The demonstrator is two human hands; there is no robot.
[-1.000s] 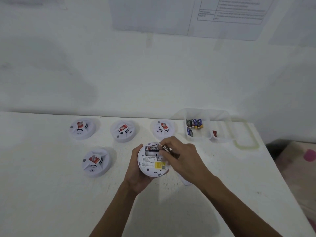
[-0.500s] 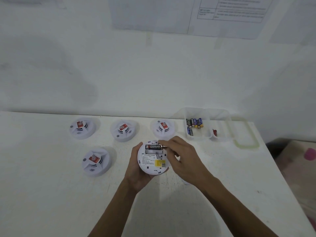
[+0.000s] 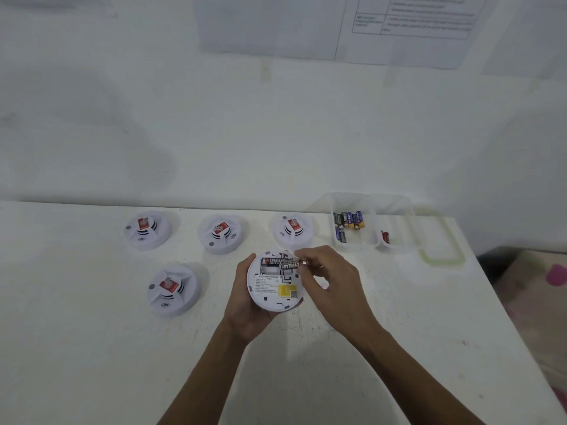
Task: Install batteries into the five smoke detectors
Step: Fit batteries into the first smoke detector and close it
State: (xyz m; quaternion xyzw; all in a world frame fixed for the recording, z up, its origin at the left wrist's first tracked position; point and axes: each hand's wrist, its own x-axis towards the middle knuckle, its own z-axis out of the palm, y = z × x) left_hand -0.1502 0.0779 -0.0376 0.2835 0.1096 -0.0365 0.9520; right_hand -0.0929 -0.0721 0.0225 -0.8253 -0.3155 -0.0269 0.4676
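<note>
The smoke detector point(image 3: 276, 289) you are working on is turned back-side up, lifted just off the table point(image 3: 92, 348) near its front middle, with the battery bay at the far edge of its back. One battery point(image 3: 271, 261) already lies flat in the far slot, and the second battery point(image 3: 290, 266) sits tilted across the bay, its brass-coloured end raised toward your right hand point(image 3: 331, 283) and not yet down in its slot. The main risk, as I judge it, is pressing while the cell is this skewed: it could ride over the seated one, wedge against the bay wall or spring out. The polarity marks are too small to read here, so a reversed cell is also possible. Your right thumb and forefinger are closed narrowly on the raised end of the second battery, a fingertip pinch that gives little control if the contact spring pushes back. Your left hand point(image 3: 242, 314) cups the detector from below and from its left rim, fingers curled round the edge. The four other detectors point(image 3: 171, 289) rest face up on the table to the left and behind, and the spare batteries point(image 3: 349, 220) lie in a clear tub point(image 3: 356, 244) at the back right.
</note>
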